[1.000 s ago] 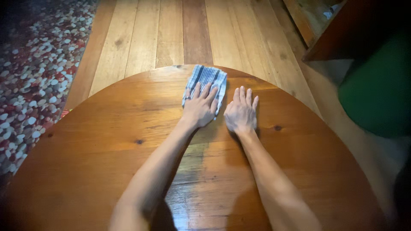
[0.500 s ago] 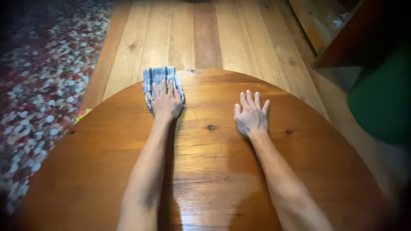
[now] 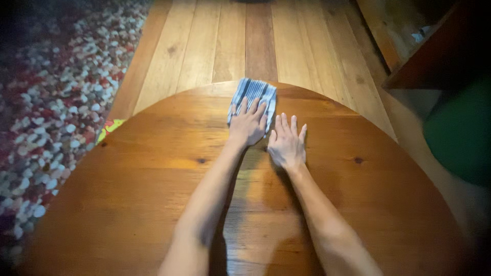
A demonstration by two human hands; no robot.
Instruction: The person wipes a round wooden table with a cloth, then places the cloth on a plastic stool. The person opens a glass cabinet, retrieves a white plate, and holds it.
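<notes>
Left hand (image 3: 248,128) is pressed flat, fingers spread, on the cloth (image 3: 254,97) at the far edge of the round bench (image 3: 128,168). Right hand (image 3: 286,145) lies open and empty just beside it. Push further and the cloth could slide off onto the floor (image 3: 225,46).

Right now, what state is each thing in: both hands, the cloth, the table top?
Left hand: flat, fingers spread, pressing on the cloth.
Right hand: flat on the bare wood, holding nothing, close beside the left.
Checked cloth: folded, lying near the table's far edge, partly under the left hand.
Round wooden table: glossy, with a sheen near the middle.
</notes>
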